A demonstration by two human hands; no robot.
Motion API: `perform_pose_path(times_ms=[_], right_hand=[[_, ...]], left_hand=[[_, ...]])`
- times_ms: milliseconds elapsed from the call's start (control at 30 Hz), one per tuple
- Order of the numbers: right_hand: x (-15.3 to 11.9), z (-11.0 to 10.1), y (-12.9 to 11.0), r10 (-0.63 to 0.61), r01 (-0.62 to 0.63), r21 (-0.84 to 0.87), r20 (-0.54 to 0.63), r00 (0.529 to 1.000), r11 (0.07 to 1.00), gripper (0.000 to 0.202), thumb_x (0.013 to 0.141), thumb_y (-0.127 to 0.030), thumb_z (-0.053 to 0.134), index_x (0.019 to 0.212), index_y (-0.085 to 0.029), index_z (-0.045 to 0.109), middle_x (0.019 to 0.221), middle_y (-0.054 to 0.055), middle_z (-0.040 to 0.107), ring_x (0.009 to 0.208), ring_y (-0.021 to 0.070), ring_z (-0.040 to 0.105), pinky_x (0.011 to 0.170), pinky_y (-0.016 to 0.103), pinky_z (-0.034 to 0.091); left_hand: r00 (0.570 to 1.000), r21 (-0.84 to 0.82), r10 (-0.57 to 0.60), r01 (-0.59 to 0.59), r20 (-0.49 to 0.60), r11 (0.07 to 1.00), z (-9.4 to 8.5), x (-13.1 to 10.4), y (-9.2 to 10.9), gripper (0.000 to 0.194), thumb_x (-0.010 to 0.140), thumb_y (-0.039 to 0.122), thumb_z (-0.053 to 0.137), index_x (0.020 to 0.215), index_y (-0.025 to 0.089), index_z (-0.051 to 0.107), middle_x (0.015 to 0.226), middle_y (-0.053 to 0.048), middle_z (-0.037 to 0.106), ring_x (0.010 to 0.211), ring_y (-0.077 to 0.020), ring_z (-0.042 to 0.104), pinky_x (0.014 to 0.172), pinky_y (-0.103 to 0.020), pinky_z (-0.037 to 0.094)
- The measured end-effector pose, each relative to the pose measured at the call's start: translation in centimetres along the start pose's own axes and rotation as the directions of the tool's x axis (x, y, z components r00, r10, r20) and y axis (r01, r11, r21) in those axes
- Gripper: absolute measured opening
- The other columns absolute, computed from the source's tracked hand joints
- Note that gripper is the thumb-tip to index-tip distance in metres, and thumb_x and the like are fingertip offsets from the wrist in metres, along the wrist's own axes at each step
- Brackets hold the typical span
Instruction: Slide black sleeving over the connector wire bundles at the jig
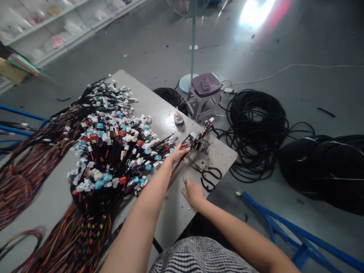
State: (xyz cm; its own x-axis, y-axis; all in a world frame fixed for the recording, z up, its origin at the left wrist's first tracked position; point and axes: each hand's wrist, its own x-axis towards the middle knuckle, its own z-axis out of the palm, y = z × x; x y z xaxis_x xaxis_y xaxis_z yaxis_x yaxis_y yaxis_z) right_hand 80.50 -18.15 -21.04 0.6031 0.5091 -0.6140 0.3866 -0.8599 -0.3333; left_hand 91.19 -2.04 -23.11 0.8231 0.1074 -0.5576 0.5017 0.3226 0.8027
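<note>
My left hand [179, 152] is closed round a wire harness [196, 142] near the table's right corner. The harness's dark wires, some yellow, orange and red, run under my fingers, and its far end has a white connector [211, 120]. Lower on the table, my right hand [193, 194] is closed on a thin pointed metal tool [183, 178], whose kind I cannot make out. Black-handled scissors [211, 174] lie just right of that hand. Beside the harness is a small metal fixture [203, 145], partly hidden. A small bottle [178, 117] of dark liquid stands beyond it.
Bundled harnesses with white, blue and red connectors [113, 140] cover the left of the table [167, 231]. Beyond the right edge are a purple stool [205, 84] with a phone on it, black tubing coils [256, 113] and a blue metal frame [284, 223].
</note>
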Motion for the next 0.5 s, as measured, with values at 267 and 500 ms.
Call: perform_pose_path(times_ms=[267,500], right_hand=[[-3.5,5.3,1.6,-0.029,0.029,0.006,0.010,1.000,1.000,0.022,0.093,-0.009,0.045,0.102,-0.013,0.065,0.099,0.011,0.065,0.089,0.0221,0.066,0.071,0.027,0.046],[-7.8,9.5,5.7,0.023,0.058,0.342,-0.227,0.974,0.938,0.027,0.091,-0.016,0.047,0.103,-0.022,0.070,0.099,0.006,0.068,0.081,0.0193,0.067,0.069,0.025,0.048]], left_hand=[[0.961,-0.194,-0.101,0.153,0.256,0.969,0.1,0.8,0.0,0.056,0.056,0.028,0.084,0.107,0.015,0.064,0.093,-0.007,0.068,0.055,-0.0110,0.059,0.036,-0.016,0.021],[0.999,-0.093,0.023,-0.018,0.050,0.995,1.6,-0.6,-0.6,0.042,0.065,0.043,0.080,0.090,0.012,0.065,0.067,-0.001,0.064,0.039,-0.0034,0.036,0.037,-0.018,0.014]])
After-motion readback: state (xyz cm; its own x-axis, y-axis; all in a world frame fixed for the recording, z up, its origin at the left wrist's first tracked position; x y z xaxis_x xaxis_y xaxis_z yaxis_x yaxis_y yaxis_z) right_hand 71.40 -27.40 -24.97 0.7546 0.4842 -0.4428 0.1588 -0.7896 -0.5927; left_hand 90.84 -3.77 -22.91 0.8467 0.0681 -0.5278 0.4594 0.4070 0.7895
